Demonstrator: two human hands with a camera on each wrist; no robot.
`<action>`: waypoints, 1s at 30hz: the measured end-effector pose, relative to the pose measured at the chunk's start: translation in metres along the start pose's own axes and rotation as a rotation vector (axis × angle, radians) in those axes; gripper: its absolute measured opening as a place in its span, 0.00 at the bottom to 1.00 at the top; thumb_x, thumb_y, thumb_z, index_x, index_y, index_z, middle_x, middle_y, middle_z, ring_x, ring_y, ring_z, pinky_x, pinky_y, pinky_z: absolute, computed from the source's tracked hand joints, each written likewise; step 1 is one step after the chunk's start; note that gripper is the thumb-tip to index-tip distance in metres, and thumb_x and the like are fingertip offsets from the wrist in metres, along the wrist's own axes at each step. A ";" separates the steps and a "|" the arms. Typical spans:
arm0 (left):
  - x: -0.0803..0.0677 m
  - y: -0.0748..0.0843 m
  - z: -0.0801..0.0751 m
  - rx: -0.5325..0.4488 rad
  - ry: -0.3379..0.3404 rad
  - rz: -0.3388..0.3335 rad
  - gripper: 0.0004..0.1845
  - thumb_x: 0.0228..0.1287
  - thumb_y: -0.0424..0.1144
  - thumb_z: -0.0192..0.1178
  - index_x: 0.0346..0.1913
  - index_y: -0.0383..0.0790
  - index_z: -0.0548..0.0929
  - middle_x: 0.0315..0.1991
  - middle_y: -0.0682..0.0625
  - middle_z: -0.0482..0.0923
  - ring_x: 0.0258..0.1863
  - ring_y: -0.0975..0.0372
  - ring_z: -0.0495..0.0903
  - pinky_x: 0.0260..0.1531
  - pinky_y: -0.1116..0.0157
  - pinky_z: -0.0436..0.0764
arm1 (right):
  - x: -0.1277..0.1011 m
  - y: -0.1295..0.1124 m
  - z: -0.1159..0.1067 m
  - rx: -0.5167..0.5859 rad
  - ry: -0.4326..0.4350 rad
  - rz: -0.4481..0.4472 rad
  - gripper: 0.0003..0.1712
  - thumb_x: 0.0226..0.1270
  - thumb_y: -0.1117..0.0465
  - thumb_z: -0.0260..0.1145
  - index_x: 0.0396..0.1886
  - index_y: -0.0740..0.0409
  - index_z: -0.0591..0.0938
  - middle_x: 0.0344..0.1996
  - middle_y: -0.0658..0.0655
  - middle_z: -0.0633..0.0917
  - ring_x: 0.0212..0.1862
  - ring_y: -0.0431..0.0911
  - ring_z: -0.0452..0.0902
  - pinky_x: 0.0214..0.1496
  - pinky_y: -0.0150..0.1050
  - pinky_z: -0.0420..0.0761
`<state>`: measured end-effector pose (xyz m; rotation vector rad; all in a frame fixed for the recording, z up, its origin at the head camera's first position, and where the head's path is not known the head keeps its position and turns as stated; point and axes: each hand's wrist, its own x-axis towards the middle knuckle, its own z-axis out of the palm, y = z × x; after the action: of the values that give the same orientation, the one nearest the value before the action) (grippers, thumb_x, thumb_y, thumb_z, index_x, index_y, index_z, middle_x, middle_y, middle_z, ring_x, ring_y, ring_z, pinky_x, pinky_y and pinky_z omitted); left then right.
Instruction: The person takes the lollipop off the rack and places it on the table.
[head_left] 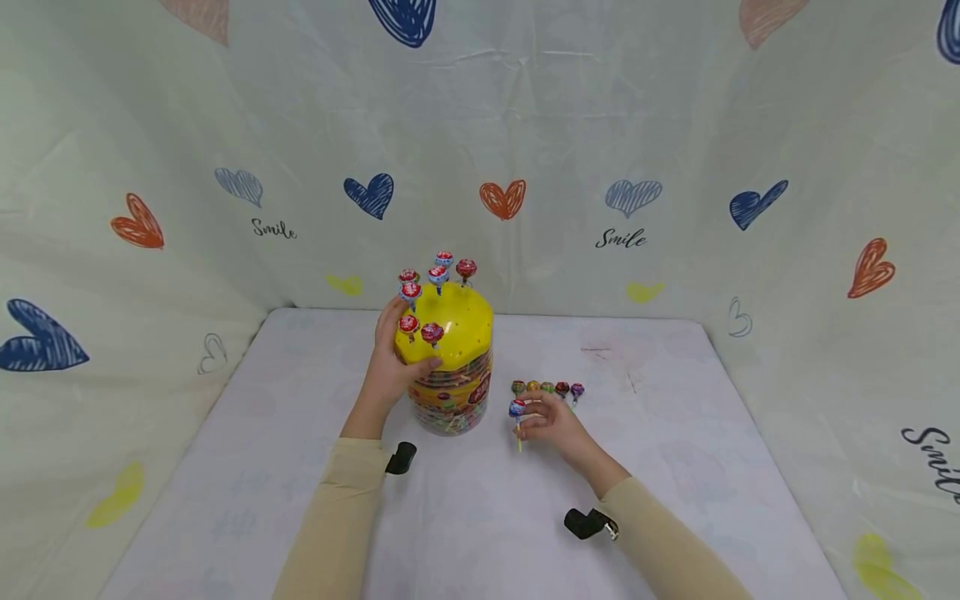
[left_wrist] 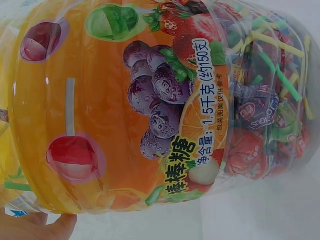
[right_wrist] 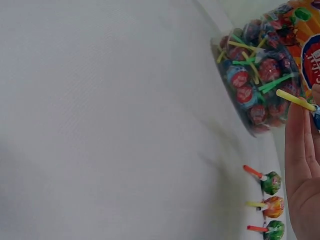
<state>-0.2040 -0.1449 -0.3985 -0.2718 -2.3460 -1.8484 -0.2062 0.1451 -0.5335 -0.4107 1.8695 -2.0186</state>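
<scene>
A clear jar of lollipops (head_left: 450, 404) with an orange fruit-printed label stands on the table. Its yellow lid (head_left: 461, 317) carries several lollipops stuck upright, red or blue wrapped, mostly at the left and back. My left hand (head_left: 384, 377) grips the jar's left side at the lid, thumb in front; in the left wrist view the label (left_wrist: 115, 110) fills most of the picture. Right of the jar, my right hand (head_left: 555, 425) pinches a blue-and-red lollipop (head_left: 517, 408), head up. The right wrist view shows its yellow stick (right_wrist: 295, 100) in front of the jar.
Behind the right hand, several lollipops (head_left: 562, 388) lie in a row on the white table (head_left: 637, 467). A curtain (head_left: 555, 108) printed with hearts hangs at the back and sides. Black wrist cameras (head_left: 401, 458) sit by both sleeves.
</scene>
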 end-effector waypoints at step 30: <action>0.009 -0.025 0.000 -0.043 0.016 -0.019 0.47 0.59 0.33 0.69 0.76 0.50 0.53 0.77 0.56 0.34 0.72 0.56 0.51 0.68 0.58 0.63 | 0.002 0.030 0.005 -0.358 0.221 0.085 0.26 0.48 0.77 0.72 0.51 0.66 0.79 0.46 0.62 0.80 0.30 0.44 0.81 0.33 0.35 0.82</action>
<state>-0.2186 -0.1499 -0.4197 -0.2390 -2.3084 -1.9040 -0.2035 0.1381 -0.5634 -0.1997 2.3519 -1.7323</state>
